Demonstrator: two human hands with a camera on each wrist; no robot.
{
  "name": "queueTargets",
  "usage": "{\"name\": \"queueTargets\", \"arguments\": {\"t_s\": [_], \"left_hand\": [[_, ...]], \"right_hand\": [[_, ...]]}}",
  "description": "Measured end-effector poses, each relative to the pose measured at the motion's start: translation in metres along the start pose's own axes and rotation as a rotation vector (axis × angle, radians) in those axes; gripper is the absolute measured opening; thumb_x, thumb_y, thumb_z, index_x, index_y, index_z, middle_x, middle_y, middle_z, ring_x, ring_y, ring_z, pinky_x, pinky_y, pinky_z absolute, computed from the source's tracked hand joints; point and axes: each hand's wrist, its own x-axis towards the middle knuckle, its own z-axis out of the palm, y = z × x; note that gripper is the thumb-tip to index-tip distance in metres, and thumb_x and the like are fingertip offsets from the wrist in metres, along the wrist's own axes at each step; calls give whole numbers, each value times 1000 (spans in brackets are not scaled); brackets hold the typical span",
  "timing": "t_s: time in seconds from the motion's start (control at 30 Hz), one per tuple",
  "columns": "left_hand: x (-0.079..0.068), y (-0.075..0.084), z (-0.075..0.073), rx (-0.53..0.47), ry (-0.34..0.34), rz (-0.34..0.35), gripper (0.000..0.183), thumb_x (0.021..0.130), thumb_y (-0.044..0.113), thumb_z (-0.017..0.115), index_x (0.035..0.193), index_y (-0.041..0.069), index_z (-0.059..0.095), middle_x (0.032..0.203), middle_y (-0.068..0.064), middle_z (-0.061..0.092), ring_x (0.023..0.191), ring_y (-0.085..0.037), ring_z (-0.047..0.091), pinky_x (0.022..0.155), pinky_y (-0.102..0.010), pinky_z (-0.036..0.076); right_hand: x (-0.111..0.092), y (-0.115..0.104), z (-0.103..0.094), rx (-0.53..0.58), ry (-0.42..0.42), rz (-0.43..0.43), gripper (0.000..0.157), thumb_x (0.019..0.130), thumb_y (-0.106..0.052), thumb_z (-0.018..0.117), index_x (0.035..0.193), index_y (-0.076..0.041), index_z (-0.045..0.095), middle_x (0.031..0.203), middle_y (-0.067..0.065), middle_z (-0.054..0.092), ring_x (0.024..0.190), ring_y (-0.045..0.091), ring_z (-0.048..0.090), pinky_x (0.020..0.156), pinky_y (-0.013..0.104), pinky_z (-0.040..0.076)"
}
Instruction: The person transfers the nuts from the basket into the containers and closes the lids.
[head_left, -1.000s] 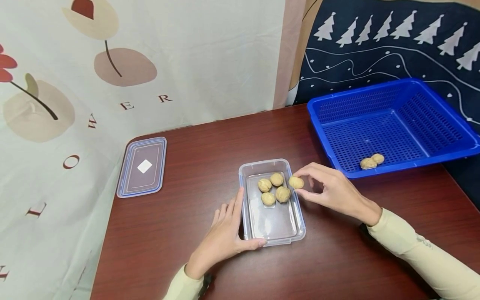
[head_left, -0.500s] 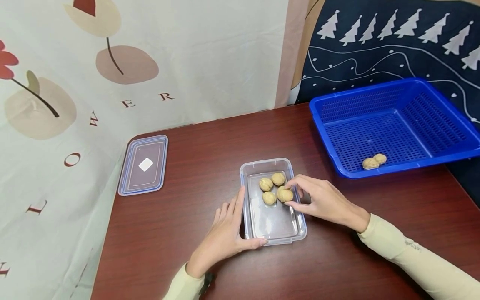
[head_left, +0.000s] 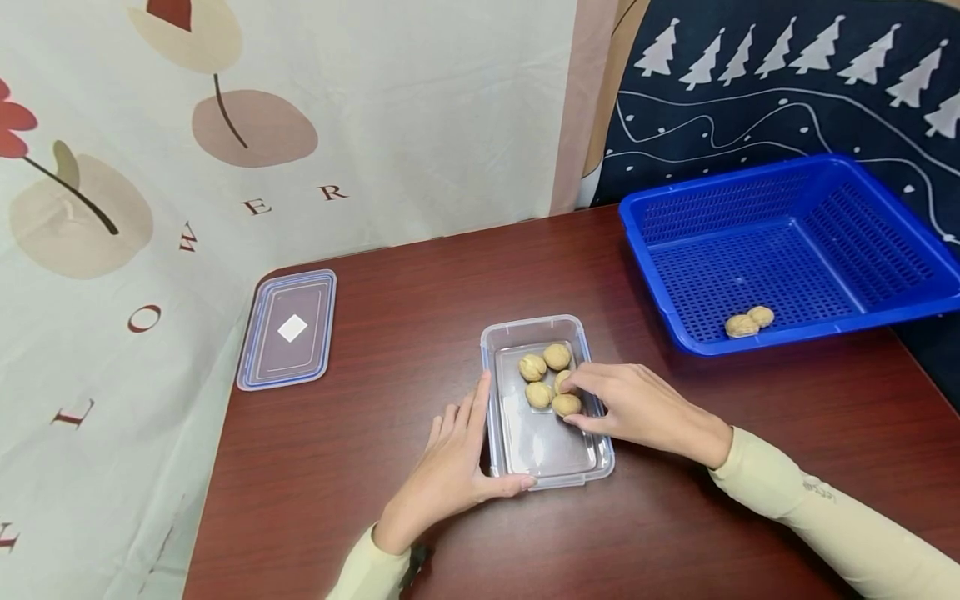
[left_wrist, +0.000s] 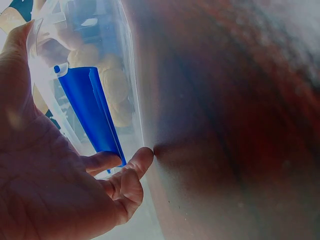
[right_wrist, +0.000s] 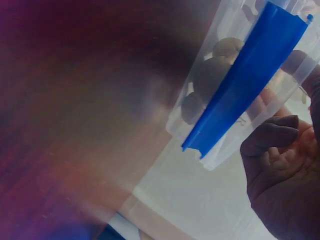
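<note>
A clear plastic food box (head_left: 551, 450) with a blue-edged rim stands on the table, several walnuts (head_left: 532, 367) lying inside. My left hand (head_left: 446, 471) rests against its left wall and near corner, index finger and thumb nearly straight. Reaching over the right wall, my right hand (head_left: 645, 408) has thumb and fingertips about a walnut (head_left: 566, 406) low in the box; its fingers partly cover another walnut. A blue latch (left_wrist: 92, 110) shows on the box's side in the left wrist view. Walnuts (right_wrist: 212, 77) appear through the clear wall in the right wrist view.
A blue plastic basket (head_left: 757, 258) at the right back has a few walnuts (head_left: 742, 325) in its near corner. The box's lid (head_left: 288, 329) lies flat at the table's left. Patterned cloths (head_left: 420, 108) hang behind the brown table (head_left: 420, 333).
My right hand has carried the walnut from beside the right wall into the box and lowered it among the others. The left hand stays against the box.
</note>
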Motion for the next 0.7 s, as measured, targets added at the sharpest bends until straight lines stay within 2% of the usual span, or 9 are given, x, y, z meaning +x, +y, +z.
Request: {"name": "queueTargets", "arguments": {"t_s": [0.23,0.5,0.7], "left_hand": [[1,0,0,-1,1,4,146,78,84,79,176,23,-11,170,-19,38,137,-39,43,119,-60,30],[3,0,1,5,8,16,146,78,83,80,176,22,-10,168,-22,40,139,-40,43,119,-61,30],[2,0,1,3,6,10,146,78,83,79,176,20,-9,168,-22,40,139,-40,43,120,-62,30]], "right_hand": [[-1,-3,-1,-8,4,35,27,88,-22,94,107,-14,78,96,-6,69,74,3,58,64,31,54],[-4,1,-7,15,65,17,26,90,-21,91,110,-14,77,102,-5,71,71,9,60,62,26,51],[-8,4,-14,30,133,54,24,95,-16,85,116,-12,77,103,-3,71,69,7,55,59,24,48]]}}
